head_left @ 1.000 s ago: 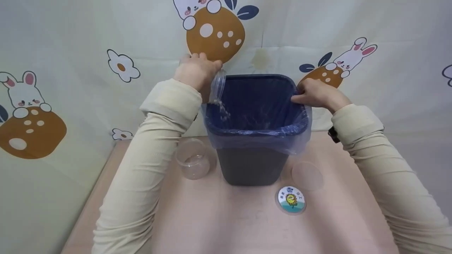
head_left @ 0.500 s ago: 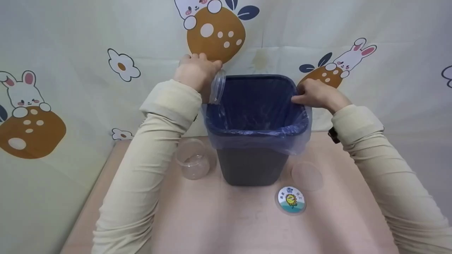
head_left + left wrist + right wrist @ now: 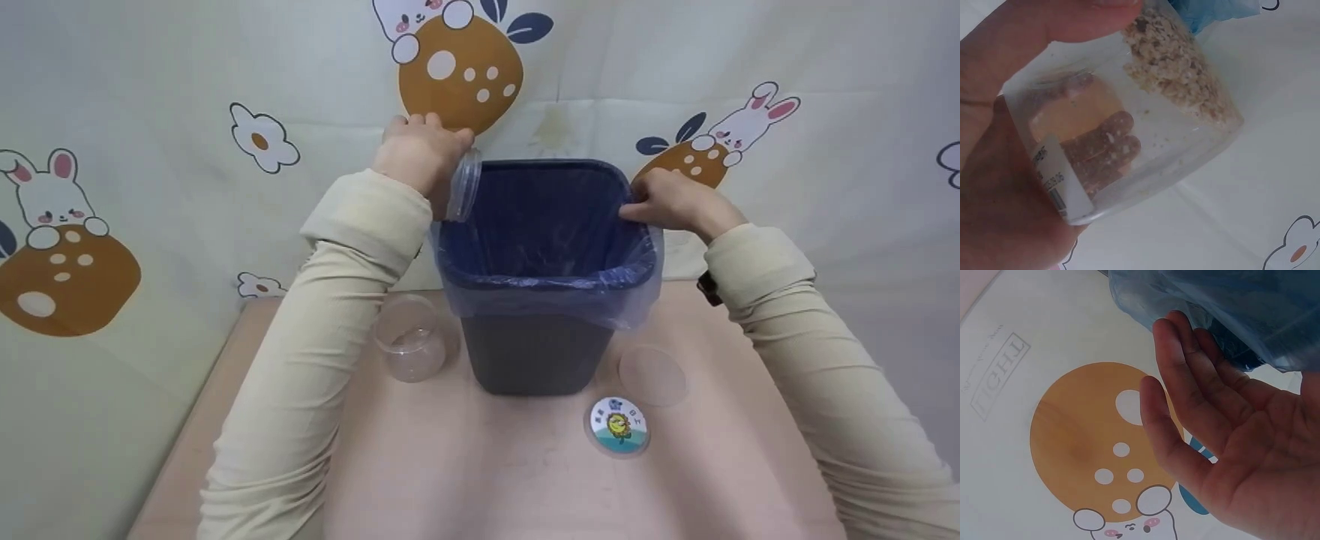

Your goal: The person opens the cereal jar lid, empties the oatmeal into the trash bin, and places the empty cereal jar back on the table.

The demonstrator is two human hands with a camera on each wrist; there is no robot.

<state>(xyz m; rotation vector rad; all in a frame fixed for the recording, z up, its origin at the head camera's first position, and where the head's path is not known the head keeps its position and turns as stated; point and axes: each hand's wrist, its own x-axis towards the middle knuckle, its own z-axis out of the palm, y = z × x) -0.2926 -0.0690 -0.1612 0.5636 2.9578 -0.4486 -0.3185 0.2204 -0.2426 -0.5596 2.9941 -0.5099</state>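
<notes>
My left hand point(image 3: 420, 154) grips a clear plastic jar point(image 3: 465, 187), tilted with its mouth over the left rim of a grey trash can point(image 3: 536, 356). Pale brown flakes point(image 3: 1176, 70), resembling oats, lie against one side within the jar in the left wrist view. A translucent blue bag point(image 3: 540, 301) lines the can and folds over its rim. At the right rim my right hand point(image 3: 675, 202) holds the can's edge and bag, thumb on the inner side and fingers outside. The right wrist view shows those fingers point(image 3: 1207, 388) under the bag; the thumb is hidden there.
Left of the can stands another clear jar point(image 3: 411, 349) on the pink table point(image 3: 480, 472). To the right lie a clear disc-shaped lid point(image 3: 652, 375) and a round lid with a sunflower picture point(image 3: 619, 425). A rabbit-patterned curtain point(image 3: 330, 60) hangs close behind.
One second ago flakes were dropping from the tilted jar into the can; none show falling now. Both hands have kept nearly the same places.
</notes>
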